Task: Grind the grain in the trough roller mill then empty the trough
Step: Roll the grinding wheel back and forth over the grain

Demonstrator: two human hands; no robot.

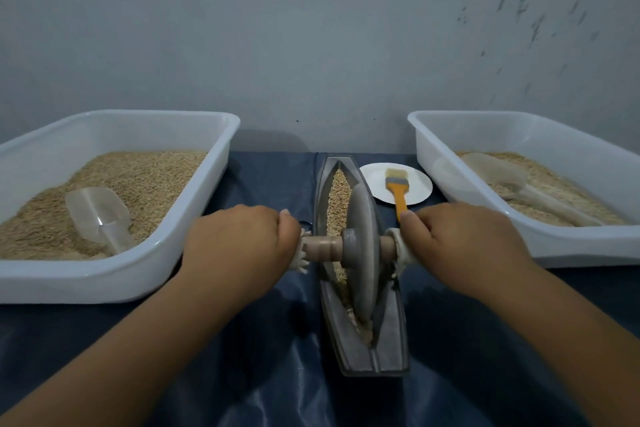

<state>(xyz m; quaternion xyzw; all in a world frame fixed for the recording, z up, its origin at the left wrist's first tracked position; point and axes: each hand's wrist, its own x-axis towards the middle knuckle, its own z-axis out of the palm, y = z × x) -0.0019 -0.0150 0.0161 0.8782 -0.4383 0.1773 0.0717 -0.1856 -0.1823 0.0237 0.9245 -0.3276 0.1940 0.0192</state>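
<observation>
Dark-clothed table at frame centre: left hand and right hand grip the roller's axle, whole grain remaining, trough unemptied.

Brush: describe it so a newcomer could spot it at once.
Find the grey trough in the middle of the blue cloth. Just to its right, toward the wall, lies a white plate. The brush lies on it, the only orange-handled thing, unlike the clear scoops in the tubs.
</observation>
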